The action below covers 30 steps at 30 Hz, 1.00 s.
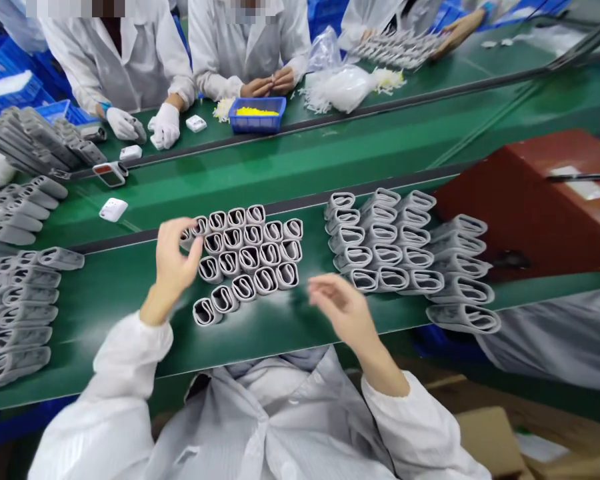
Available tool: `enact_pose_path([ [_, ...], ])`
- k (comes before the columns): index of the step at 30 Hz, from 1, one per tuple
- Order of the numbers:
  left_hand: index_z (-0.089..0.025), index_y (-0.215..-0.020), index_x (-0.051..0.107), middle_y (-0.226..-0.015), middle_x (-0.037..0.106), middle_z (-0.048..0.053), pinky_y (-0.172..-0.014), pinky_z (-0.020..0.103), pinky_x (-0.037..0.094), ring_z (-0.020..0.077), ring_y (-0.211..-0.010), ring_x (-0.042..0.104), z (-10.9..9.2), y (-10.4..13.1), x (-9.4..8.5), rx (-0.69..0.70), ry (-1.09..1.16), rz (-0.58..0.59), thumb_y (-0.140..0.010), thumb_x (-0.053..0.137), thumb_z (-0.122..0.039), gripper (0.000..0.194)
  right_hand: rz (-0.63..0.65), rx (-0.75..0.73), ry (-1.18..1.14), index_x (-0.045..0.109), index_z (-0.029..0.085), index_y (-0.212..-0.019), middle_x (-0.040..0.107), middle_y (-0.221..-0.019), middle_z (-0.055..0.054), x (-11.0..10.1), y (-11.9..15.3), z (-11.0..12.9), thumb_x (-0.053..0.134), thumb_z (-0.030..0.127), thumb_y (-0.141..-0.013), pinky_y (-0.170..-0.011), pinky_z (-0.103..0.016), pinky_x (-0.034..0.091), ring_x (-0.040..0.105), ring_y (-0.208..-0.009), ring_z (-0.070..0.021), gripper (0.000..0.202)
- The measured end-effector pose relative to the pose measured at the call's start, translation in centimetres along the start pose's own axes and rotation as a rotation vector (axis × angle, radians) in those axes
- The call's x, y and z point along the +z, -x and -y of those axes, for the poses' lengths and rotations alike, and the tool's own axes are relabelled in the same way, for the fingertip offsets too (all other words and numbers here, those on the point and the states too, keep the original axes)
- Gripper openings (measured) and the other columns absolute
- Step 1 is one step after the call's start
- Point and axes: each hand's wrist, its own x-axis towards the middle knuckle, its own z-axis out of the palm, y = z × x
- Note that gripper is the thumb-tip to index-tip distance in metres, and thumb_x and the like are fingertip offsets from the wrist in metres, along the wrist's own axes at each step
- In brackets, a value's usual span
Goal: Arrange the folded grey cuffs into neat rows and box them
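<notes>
Several rows of rolled grey cuffs (244, 287) stand on end on the green work surface (250, 337) in front of me, their coiled ends facing up. At the left end of the back rows, my left hand (177, 257) has its thumb and fingers around a rolled cuff (185, 235), which they partly hide. My right hand (344, 308) hovers just right of the front row, fingers loosely bent and slightly blurred. Nothing shows in it, and it is apart from the cuffs. Further right is another block of rolled cuffs (385, 233).
More rolled cuffs (23, 313) are at the left. A dark red box-shaped cover (540, 200) rises at the right. Across a raised divider, co-workers sit near a blue tray (257, 123) of yellow pieces and a clear plastic bag (347, 87). A white device (113, 210) lies beyond my left hand.
</notes>
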Motion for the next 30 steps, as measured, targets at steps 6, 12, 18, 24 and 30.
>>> enact_pose_path([
  [6,-0.025,-0.177,0.048,-0.195,0.029,0.022,-0.144,0.082,0.024,0.0523,-0.185,0.015,-5.5,9.4,-0.4,0.186,-0.154,0.450,-0.109,0.066,-0.059,0.078,-0.301,-0.189,0.285,0.055,0.032,-0.162,0.057,-0.165,-0.019,1.0,-5.2,-4.0,0.075,0.067,-0.100,-0.125,-0.067,0.059,0.059,-0.156,-0.0401,0.074],
  [12,-0.020,-0.174,0.054,-0.190,0.039,0.023,-0.145,0.079,0.031,0.0496,-0.182,0.027,-7.7,12.1,-1.4,0.379,-0.129,0.646,-0.105,0.077,-0.054,0.080,0.033,0.047,-0.034,0.026,0.031,-0.182,0.031,-0.193,-0.018,1.7,-6.3,-5.8,0.079,0.080,-0.094,-0.149,-0.063,0.031,0.032,-0.182,-0.0361,0.114],
  [18,-0.021,-0.169,0.060,-0.174,0.065,0.013,-0.138,0.058,0.055,0.0328,-0.170,0.055,-9.3,15.2,-2.3,0.556,-0.041,0.642,-0.111,0.064,-0.019,0.058,0.164,0.051,-0.169,0.051,0.036,-0.163,0.039,-0.190,-0.013,0.9,-3.7,-5.6,0.088,0.079,-0.087,-0.150,-0.059,0.029,0.033,-0.182,-0.0337,0.095],
  [24,-0.027,-0.151,0.074,-0.165,0.073,0.005,-0.126,0.050,0.065,0.0275,-0.155,0.072,-8.9,16.8,-2.0,0.627,-0.051,0.619,-0.112,0.058,-0.011,0.046,0.197,0.073,0.004,0.062,0.034,-0.150,0.062,-0.173,-0.013,1.2,-5.2,-4.1,0.077,0.067,-0.099,-0.136,-0.064,0.048,0.057,-0.163,-0.0358,0.063],
  [30,-0.026,-0.139,0.079,-0.149,0.084,0.004,-0.122,0.049,0.065,0.0265,-0.142,0.078,-7.8,15.9,-3.2,0.606,0.080,0.641,-0.115,0.059,-0.027,0.031,0.256,0.006,0.188,0.054,0.032,-0.167,0.065,-0.169,-0.015,2.5,-7.5,-2.4,0.081,0.061,-0.096,-0.124,-0.061,0.057,0.058,-0.159,-0.0402,0.081],
])
